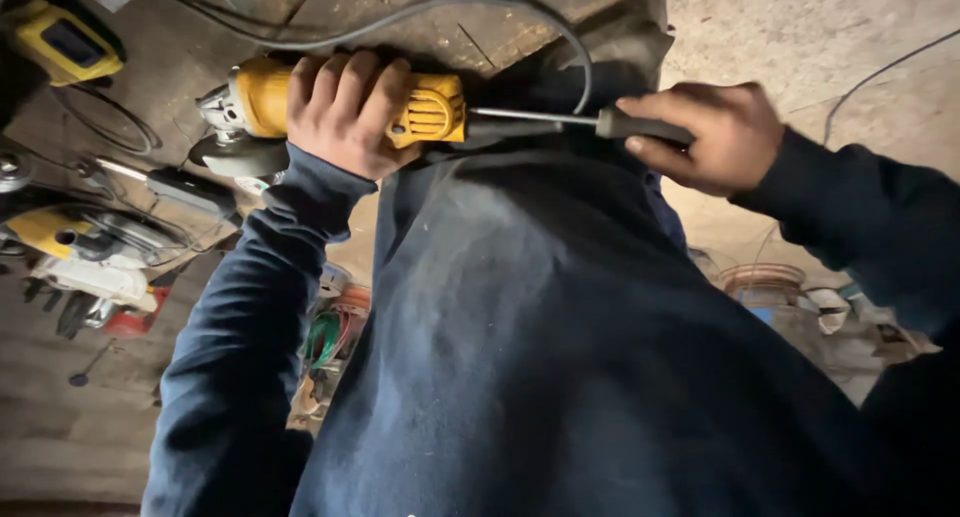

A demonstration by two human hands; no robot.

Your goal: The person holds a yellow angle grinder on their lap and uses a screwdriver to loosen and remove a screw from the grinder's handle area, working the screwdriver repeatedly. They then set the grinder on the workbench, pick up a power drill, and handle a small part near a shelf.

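Two hands, both clamped: my left hand (345, 112) wraps the yellow angle grinder (350, 105), my right hand (715, 137) grips the screwdriver (590, 123). The grinder lies crosswise before my chest, disc end leftward. The screwdriver's shaft runs along the same line, tip meeting the grinder's rear.

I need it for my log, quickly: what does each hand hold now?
Left hand: closed around the yellow angle grinder.
Right hand: closed on the screwdriver.

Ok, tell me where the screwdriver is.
In the head view, upper right of centre: the right hand grips the screwdriver by its handle, its shaft pointing into the rear of the yellow grinder.
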